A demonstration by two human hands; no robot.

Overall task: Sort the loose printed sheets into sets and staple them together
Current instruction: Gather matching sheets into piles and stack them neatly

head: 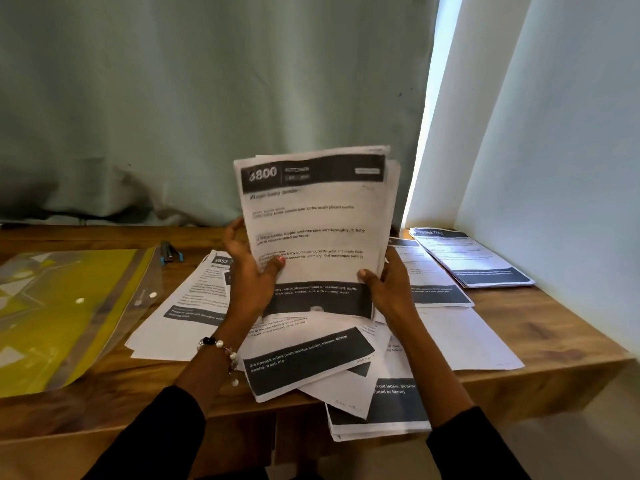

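Both hands [249, 271] [388, 289] grip upright sheets [315, 220] over paper-strewn wooden desk [554, 327] by curtain [207, 98]

Front edge, middle: loose printed sheets [311, 362] overlap in a heap and overhang the tabletop [540, 327].
Left side: yellow plastic folder [69, 306]; stapler [169, 251] near back edge.
Back right corner: stacked sheets [474, 258].
Free: bare strip behind folder.

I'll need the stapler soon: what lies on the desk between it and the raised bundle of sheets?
Head view: only bare wooden desk between the stapler and the left hand holding the bundle.
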